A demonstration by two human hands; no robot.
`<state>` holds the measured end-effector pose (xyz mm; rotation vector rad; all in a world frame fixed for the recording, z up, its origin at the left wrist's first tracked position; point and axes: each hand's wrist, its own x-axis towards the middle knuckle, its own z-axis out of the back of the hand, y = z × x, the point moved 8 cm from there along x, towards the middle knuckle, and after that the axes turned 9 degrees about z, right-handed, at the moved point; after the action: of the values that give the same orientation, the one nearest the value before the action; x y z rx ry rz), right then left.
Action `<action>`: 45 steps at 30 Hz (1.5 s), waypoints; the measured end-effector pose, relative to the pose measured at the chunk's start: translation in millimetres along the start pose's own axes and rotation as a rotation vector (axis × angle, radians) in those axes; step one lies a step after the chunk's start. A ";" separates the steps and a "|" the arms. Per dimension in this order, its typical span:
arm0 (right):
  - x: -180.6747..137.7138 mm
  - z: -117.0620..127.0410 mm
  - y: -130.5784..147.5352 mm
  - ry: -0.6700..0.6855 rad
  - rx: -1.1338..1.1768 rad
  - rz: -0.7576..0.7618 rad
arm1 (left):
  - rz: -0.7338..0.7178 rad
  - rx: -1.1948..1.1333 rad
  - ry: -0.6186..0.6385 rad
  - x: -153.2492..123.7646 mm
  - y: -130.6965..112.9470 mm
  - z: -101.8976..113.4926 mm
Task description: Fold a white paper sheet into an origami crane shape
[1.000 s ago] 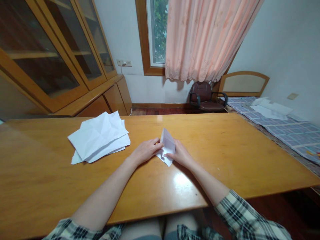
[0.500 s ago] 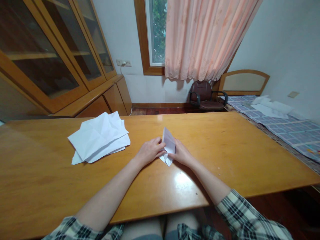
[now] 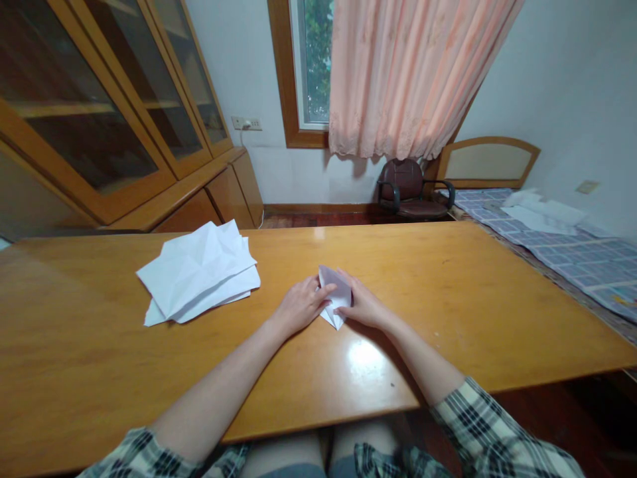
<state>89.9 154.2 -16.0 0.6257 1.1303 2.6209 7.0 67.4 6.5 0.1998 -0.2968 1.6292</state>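
Folded paper (image 3: 335, 296) now lies flatter, pinched between left hand (image 3: 302, 307) and right hand (image 3: 365, 307).

White paper (image 3: 334, 302), plaid sleeves (image 3: 490, 428), peach curtain (image 3: 408, 73).

Folded paper (image 3: 334, 297) is pinned on table (image 3: 448, 292) between left hand (image 3: 302, 307) and right hand (image 3: 362, 304); paper stack (image 3: 199, 272) is set well left.

No writing, label, brand, number or sign can be read; the folded white paper (image 3: 334, 297) and the loose sheets (image 3: 199, 273) on the bench (image 3: 448, 299) show plain white faces.
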 end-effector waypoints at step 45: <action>0.6 -1.0 -1.3 -0.122 -0.022 -0.074 | -0.041 0.103 0.017 4.0 7.7 8.8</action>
<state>88.9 154.7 -17.4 0.7145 1.0660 2.4924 -1.5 68.0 15.5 0.2690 -0.1947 1.6064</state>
